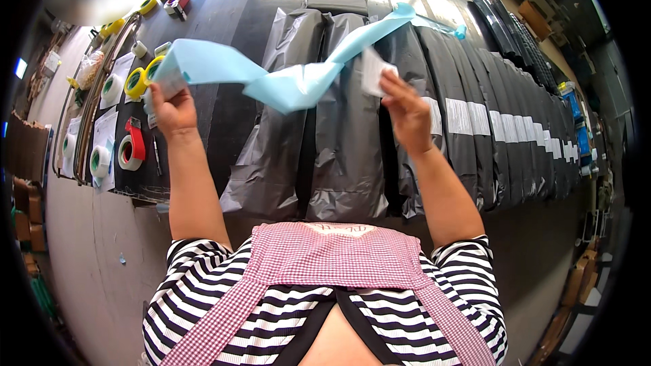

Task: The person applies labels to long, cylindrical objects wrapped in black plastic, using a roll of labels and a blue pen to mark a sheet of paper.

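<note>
1. The person's left hand has its thumb and fingers pinched on the near end of a light-blue strip; thumb and fingers meet at the strip's edge.
2. The right hand is up too, its fingers closed on a small white label. I can't tell from here whether the label is free of the strip, since the two overlap in my line of sight.
3. The strip is what catches my eye: its long axis runs rightward from the left fingers, sags into a fold between the two hands, then climbs away beyond the right fingers. The left hand is nearer its pinched end, the right hand nearer its far stretch.
4. The label juts up and to the left of the right fingers, so it points toward the strip's rising part.
5. Below and between both sets of fingers lie two dark grey plastic-wrapped parcels, long sides running away from the person across the bench.
6. Right of the right fingers, a row of labelled grey parcels stretches off, packed side by side.
7. Just left of the left fingers sit yellow tape rolls; nearer the person, a red tape dispenser lies beside a pen.
</note>
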